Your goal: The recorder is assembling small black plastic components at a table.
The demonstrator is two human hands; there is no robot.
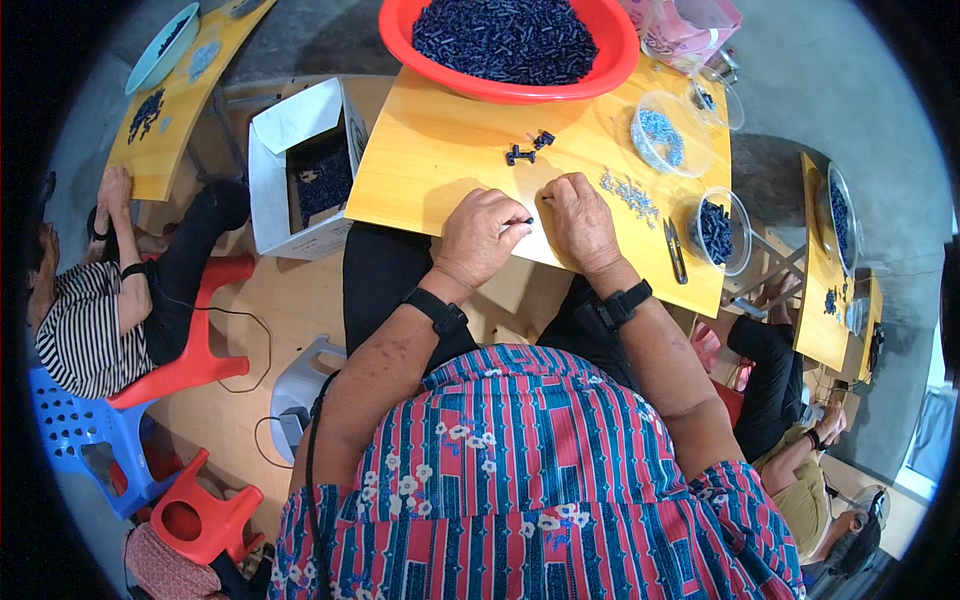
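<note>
Small black piece [529,221] over the near edge of the table, pinched between thumb and bent forefinger of the left hand [480,236], just short of the right hand [580,222]. At left, nearly closed fingers, with the back of the hand upward; at right, curled fingers, with the thumb near the forefinger, though impossible to tell whether around anything. Forearms in from below, angled toward each other, dark bands at both wrists. Visible tip pointing right, toward the other hand; long axis apparently crosswise, but too small and covered to be certain. All around, a yellow tabletop [420,150], with loose black pieces [522,156] beyond the hands, pale clear pieces [632,194] to the right, and snips [679,260] beside a clear tub [740,227]. Farther off, a heaped red basin [515,94]. At left, an open white carton [285,122] and a seated person in stripes [95,335].
</note>
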